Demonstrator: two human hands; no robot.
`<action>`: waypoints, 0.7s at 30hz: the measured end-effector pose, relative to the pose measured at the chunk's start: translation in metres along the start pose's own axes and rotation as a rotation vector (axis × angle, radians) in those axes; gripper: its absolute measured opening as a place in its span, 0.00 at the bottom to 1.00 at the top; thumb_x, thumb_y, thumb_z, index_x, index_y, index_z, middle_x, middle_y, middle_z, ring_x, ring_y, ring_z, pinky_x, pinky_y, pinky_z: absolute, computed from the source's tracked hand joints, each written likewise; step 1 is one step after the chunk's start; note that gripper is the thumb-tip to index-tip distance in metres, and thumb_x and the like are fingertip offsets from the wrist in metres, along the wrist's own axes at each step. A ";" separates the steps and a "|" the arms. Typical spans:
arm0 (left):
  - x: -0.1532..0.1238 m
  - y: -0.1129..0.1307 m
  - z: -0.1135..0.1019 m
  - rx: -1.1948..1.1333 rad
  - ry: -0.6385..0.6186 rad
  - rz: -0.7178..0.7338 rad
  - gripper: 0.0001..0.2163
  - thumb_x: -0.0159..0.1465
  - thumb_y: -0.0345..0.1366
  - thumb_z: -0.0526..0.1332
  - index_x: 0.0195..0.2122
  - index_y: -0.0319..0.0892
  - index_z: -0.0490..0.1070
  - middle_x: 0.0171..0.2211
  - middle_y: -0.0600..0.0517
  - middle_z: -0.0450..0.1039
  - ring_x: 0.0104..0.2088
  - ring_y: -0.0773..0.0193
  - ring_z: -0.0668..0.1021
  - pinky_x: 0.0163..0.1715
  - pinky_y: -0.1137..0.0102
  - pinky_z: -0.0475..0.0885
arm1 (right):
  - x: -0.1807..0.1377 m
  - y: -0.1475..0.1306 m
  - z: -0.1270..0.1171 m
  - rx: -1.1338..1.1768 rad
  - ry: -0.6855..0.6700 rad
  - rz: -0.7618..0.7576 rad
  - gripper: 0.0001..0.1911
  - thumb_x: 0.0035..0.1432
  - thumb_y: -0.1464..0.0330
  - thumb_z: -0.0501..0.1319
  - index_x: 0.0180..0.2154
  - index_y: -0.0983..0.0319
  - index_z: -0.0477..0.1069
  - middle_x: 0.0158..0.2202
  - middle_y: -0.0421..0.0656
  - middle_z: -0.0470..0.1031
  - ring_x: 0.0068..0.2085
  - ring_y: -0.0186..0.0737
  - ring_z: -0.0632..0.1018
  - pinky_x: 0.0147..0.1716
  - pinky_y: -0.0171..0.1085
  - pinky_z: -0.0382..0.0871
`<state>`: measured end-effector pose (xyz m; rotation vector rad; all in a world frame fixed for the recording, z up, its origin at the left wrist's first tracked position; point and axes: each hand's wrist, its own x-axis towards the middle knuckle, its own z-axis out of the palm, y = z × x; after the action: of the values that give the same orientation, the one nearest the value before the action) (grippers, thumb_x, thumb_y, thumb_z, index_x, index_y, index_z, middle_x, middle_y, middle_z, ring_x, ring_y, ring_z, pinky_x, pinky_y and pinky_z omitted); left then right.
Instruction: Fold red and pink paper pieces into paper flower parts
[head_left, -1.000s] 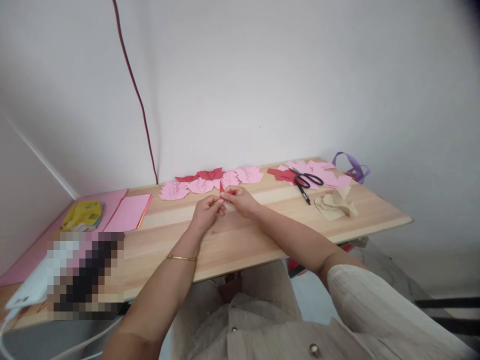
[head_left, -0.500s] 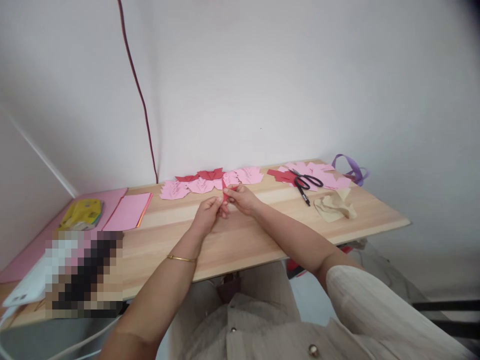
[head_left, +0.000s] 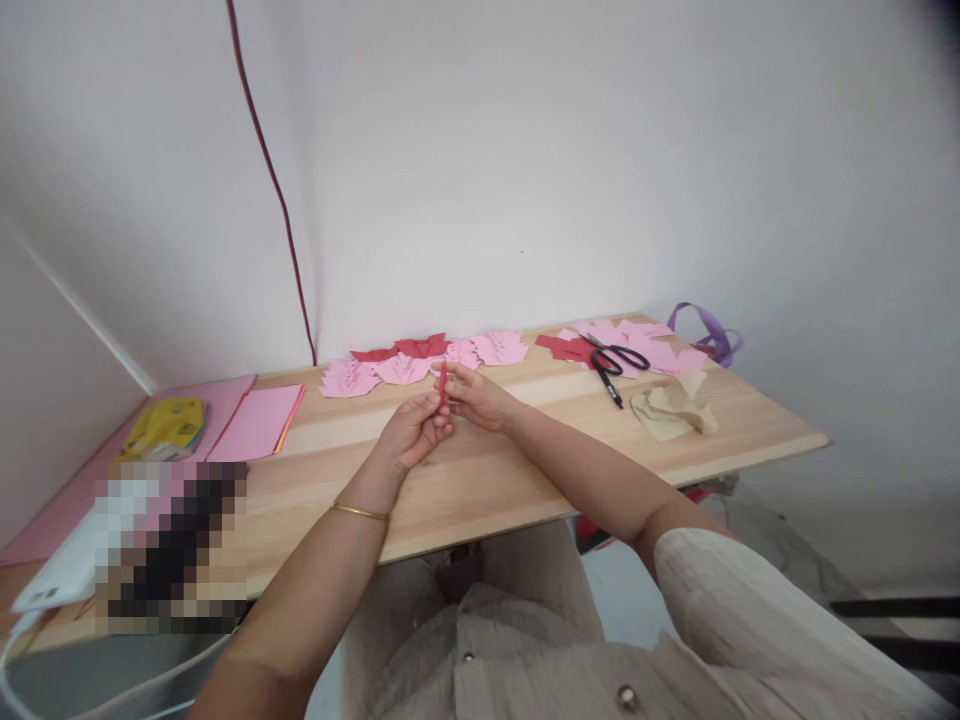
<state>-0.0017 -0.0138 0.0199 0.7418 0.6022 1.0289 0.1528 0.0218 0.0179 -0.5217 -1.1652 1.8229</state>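
Note:
Between my hands, above the middle of the table, is a small piece of folded red paper (head_left: pixel 442 380), seen nearly edge-on as a narrow upright strip. My left hand (head_left: pixel 412 430) pinches its lower end between thumb and fingers. From the other side, my right hand (head_left: pixel 480 397) has its fingers on the upper part, some of them behind the paper. Just beyond lie folded pink paper pieces (head_left: pixel 405 369) in a row along the wall, with folded red pieces (head_left: pixel 421 346) on top of them.
Black-handled scissors (head_left: pixel 619 355) and a black pen (head_left: pixel 609 388) lie by flat red and pink cut paper (head_left: pixel 660 350) at right. Nearby are crumpled beige paper (head_left: pixel 675 412) and purple ribbon (head_left: pixel 709 330). Pink sheets (head_left: pixel 255 420) and a yellow packet (head_left: pixel 166 425) lie left.
The red paper has turned from a spread, angled shape to a narrow edge-on strip. My right fingers have shifted from a pinch to lying more stretched along it.

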 end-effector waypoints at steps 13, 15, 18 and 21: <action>0.008 -0.006 0.000 0.246 0.258 0.265 0.14 0.44 0.34 0.72 0.31 0.37 0.74 0.27 0.52 0.76 0.24 0.70 0.76 0.33 0.68 0.75 | -0.002 0.000 0.001 -0.529 0.146 -0.278 0.14 0.49 0.58 0.65 0.30 0.63 0.70 0.29 0.39 0.73 0.32 0.34 0.72 0.36 0.35 0.65; 0.009 -0.007 -0.002 0.283 0.241 0.275 0.15 0.45 0.35 0.72 0.34 0.37 0.75 0.30 0.51 0.77 0.25 0.69 0.76 0.33 0.67 0.75 | -0.001 0.000 0.000 -0.545 0.164 -0.265 0.15 0.49 0.58 0.65 0.29 0.64 0.70 0.28 0.39 0.72 0.31 0.33 0.72 0.35 0.35 0.65; 0.009 -0.007 -0.003 0.339 0.249 0.325 0.15 0.46 0.38 0.72 0.33 0.37 0.75 0.30 0.50 0.77 0.25 0.68 0.77 0.33 0.68 0.74 | 0.000 0.002 -0.002 -0.546 0.184 -0.245 0.16 0.48 0.57 0.66 0.29 0.64 0.70 0.27 0.39 0.72 0.30 0.33 0.71 0.35 0.35 0.65; 0.009 -0.006 -0.003 0.385 0.272 0.349 0.13 0.46 0.39 0.72 0.28 0.37 0.74 0.26 0.52 0.75 0.25 0.69 0.76 0.32 0.70 0.74 | 0.000 0.003 -0.003 -0.494 0.153 -0.256 0.16 0.46 0.58 0.67 0.31 0.64 0.71 0.29 0.39 0.73 0.32 0.33 0.72 0.36 0.35 0.65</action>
<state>0.0029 -0.0071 0.0123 1.0792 0.9443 1.3680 0.1533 0.0227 0.0140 -0.7383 -1.5041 1.2529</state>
